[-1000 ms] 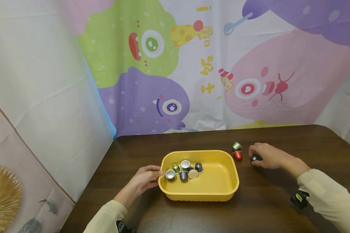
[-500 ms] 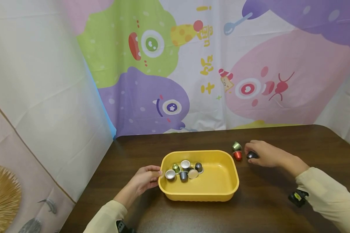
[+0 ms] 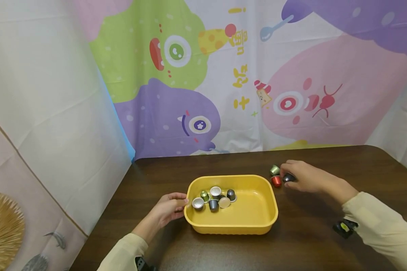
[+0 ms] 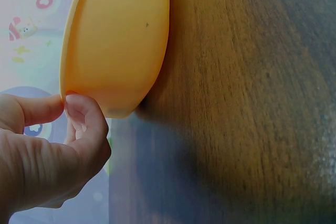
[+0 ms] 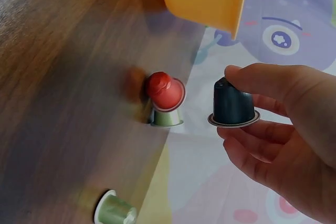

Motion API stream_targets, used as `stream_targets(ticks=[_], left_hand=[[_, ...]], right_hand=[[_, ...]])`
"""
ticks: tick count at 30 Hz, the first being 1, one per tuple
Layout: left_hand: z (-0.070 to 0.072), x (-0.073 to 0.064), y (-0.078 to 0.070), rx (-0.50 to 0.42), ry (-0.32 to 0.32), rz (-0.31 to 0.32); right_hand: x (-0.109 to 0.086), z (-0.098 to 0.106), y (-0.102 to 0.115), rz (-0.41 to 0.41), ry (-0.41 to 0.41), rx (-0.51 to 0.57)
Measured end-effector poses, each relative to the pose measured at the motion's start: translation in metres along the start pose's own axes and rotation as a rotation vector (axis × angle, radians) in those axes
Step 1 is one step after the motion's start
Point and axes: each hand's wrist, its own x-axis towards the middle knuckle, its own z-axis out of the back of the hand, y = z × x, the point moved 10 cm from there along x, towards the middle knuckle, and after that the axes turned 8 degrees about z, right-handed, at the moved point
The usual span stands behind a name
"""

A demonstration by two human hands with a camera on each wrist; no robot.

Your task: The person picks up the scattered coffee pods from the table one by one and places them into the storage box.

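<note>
My left hand (image 3: 171,208) pinches the rim at the left end of a yellow plastic tub (image 3: 234,229); the left wrist view has thumb and finger on that tub's edge (image 4: 118,40). Between thumb and fingers, my right hand (image 3: 306,177) holds a black coffee capsule (image 5: 232,103), its rimmed end down. Close beside this hand on the table are a red capsule (image 3: 276,181) and a green capsule (image 3: 274,170). In the right wrist view the red capsule (image 5: 166,92) partly covers a green one (image 5: 167,117), and another green capsule (image 5: 115,208) lies apart.
Several used-looking coffee capsules, among them a dark one (image 3: 213,205), a green one (image 3: 205,195) and a silver-topped one (image 3: 198,203), lie in the tub's left half. The dark wooden table (image 3: 312,241) ends at a cartoon-printed cloth (image 3: 237,113) behind.
My right hand has moved left and slightly away from me with the black capsule, up beside the red and green ones. The left hand and tub have stayed put.
</note>
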Motion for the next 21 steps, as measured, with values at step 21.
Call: stream_targets(ticks=[21], left_hand=[[-0.001,0.001,0.000,-0.012,0.019,-0.009]], right_hand=[[0.011,0.012,0.024,0.061,-0.068,-0.073]])
